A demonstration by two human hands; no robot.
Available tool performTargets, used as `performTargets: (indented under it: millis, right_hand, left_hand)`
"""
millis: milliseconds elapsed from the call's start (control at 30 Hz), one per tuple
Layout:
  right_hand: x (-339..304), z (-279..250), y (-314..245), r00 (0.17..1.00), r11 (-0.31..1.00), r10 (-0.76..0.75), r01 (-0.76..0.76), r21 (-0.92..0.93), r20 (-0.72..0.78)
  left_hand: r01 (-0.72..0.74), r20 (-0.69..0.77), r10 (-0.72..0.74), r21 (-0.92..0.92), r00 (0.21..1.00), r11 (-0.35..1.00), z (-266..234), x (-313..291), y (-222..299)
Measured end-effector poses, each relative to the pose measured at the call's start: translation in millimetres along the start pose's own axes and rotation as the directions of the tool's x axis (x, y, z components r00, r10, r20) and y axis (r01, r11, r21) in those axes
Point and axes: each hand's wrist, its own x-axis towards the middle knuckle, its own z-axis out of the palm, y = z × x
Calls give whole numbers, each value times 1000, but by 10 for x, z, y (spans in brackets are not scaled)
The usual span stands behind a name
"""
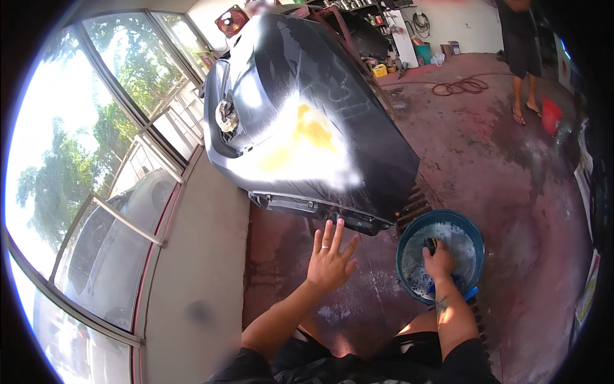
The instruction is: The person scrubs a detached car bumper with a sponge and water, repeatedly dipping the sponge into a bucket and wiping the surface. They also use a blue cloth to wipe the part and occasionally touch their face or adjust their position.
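Right hand: the right hand [440,261] is sunk into the suds of the blue bucket [440,255], fingers curled on something dark and blue, seemingly a sponge [433,243]; low, because the bucket stands on the floor.
Left hand: the left hand [330,256] is spread wide, holding nothing, hovering over the wet red floor [511,173] near the car's bumper [320,208], likely for balance.
Car: the dark soapy car [307,115] stands just ahead; glare whites out its panel.
Hidden: the sponge is mostly buried in foam; the bystander [521,51] is cut off at the top.

Black soapy car [307,115], blue bucket [409,237] of white suds, wet dark-red floor [511,192], red hose [460,85].
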Motion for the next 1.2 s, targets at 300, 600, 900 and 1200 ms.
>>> performTargets:
  millis: [300, 600, 900, 1200]
  right_hand:
    - [-8, 83, -178, 967, 960, -253, 248, -129, -21]
    - [59, 175, -160, 949, 943, -299, 309, 123, -99]
    - [-28, 4, -345, 909, 914, -386, 400, 69, -158]
    - [53, 245, -145, 915, 908, -353, 385, 163, -193]
  left_hand:
    - [235, 26, -234, -184, 972, 954, 425, -212, 385]
    - [428, 516, -302, -143, 802, 892, 1014, -761, 413]
    - [475, 668, -166, -311, 725, 823, 1204, -939, 245]
    - [547, 705, -117, -423, 699, 722, 1060, -995, -204]
